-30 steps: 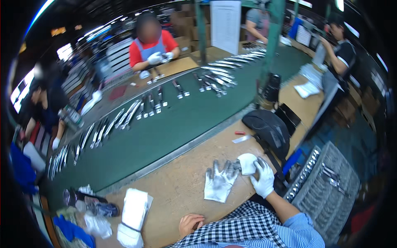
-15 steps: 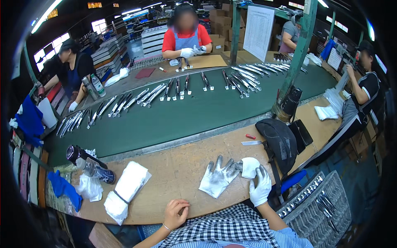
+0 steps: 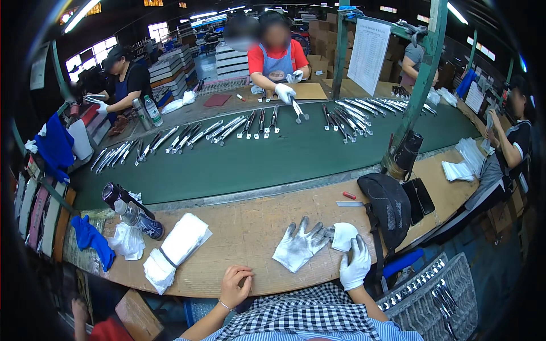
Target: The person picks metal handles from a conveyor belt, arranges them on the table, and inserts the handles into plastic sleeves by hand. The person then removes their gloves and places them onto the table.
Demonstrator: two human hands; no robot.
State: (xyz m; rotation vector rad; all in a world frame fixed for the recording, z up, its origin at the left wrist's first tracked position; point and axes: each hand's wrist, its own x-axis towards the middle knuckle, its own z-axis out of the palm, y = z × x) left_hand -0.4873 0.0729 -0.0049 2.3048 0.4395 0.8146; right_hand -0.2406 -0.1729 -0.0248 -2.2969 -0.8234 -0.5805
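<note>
My left hand (image 3: pixel 235 286) is bare and rests at the front edge of the wooden table (image 3: pixel 250 227). Its fingers are loosely bent, with nothing in them. A white glove covers my right hand (image 3: pixel 356 264), which lies on the table at the right. Its fingers are apart, and their tips are at a small white cloth piece (image 3: pixel 344 236), touching or nearly touching it. Between my hands lies a spare white glove (image 3: pixel 297 248) with grey-stained fingers, palm flat and fingers spread. One fingertip of it meets the cloth piece.
Beyond the table runs a green conveyor belt (image 3: pixel 227 170) with rows of metal pieces (image 3: pixel 230 129). Left are a wrapped white bundle (image 3: pixel 177 250) and bottles (image 3: pixel 136 219); right are a blade (image 3: pixel 349 203), black bag (image 3: pixel 387 204) and green post (image 3: pixel 418 96). Co-workers stand around.
The view has shifted slightly; my hands stay in about the same place. Across the belt, a co-worker's gloved hand now reaches out holding a metal piece. A red sleeve appears at lower left.
</note>
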